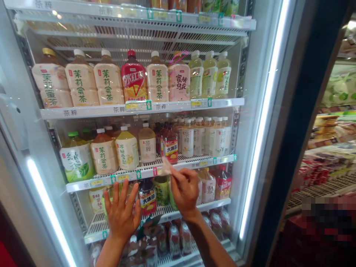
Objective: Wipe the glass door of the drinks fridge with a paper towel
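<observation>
My left hand (122, 209) is raised with fingers spread, palm toward the drinks cooler, in front of its lower shelves. I cannot tell whether it touches a surface. My right hand (185, 189) is closed, pinching a small pale crumpled piece (166, 167), perhaps tissue or cloth, in front of the middle shelf's price rail (189, 165). Just behind that piece stands a dark red iced tea bottle (170, 148). Between my hands, one shelf lower, is another dark tea bottle (147, 198). A thin pink scribble (179, 56) shows over the upper bottles, apparently on glass.
Large labelled tea bottles (107, 83) line the upper shelf. Smaller white-capped bottles (187, 139) fill the middle shelf's right side. Bright light strips (264, 118) run down both sides of the cooler. Beyond its dark frame (308, 92), shelves with packaged goods (333, 133) appear at right.
</observation>
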Motion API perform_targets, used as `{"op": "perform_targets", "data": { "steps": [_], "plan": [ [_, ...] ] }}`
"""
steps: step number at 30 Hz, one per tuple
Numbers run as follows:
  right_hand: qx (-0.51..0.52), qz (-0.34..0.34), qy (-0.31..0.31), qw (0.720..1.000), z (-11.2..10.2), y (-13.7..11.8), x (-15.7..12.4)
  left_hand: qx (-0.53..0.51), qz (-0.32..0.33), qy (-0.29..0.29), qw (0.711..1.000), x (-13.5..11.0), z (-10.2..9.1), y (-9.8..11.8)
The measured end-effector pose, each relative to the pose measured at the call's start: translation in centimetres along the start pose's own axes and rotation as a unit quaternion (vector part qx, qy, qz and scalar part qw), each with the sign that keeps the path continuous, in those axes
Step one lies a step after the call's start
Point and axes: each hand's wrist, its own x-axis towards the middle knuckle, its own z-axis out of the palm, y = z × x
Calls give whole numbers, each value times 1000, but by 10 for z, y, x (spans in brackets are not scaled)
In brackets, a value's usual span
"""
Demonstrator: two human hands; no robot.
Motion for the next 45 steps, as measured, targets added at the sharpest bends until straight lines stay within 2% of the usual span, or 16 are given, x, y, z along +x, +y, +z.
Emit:
{"op": "perform_targets", "data": {
  "steps": [3,7,11,13,16,17,22,27,29,31,33,38,40,43,44,45],
  "plan": [
    [14,-57,-52,997,6,-7,-12,-5,3,-2,1000,0,0,-1],
    [-1,-10,-2,1000,10,-12,-13,-5,14,-5,1000,1,-1,-1],
    [49,-107,-88,989,9,-15,-5,1,14,-2,1000,1,0,-1],
    [21,-87,-60,994,7,-13,-1,-5,13,-1,1000,1,0,-1],
    [-48,24,44,998,8,-11,3,-11,11,-1,1000,0,1,-2],
    [-55,36,56,996,9,-12,3,-9,11,-3,1000,0,1,-1],
    [6,-118,-65,991,16,-21,10,-9,11,-18,1000,0,-6,1],
    [-65,-16,20,998,16,-17,28,-32,-38,-41,998,6,-25,-6],
    [-37,-85,-31,995,20,-23,29,-26,-52,-21,998,14,-31,-16],
    [11,-202,-113,973,24,-30,34,-18,-50,-6,999,26,-36,-31],
    [23,-268,-140,953,28,-32,49,-13,-36,5,999,42,-40,-49],
    [-63,-168,-27,983,43,-31,105,-3,4,39,999,84,-49,-87],
    [-52,-233,-41,970,51,-40,116,0,-3,46,999,93,-51,-94],
    [-6,-406,-143,903,62,-55,129,6,-9,50,999,97,-50,-97],
    [-3,-421,-160,893,65,-58,135,10,-5,53,999,96,-49,-97],
    [-14,-404,-159,901,68,-59,143,14,-2,57,998,95,-48,-97]
  ]
}}
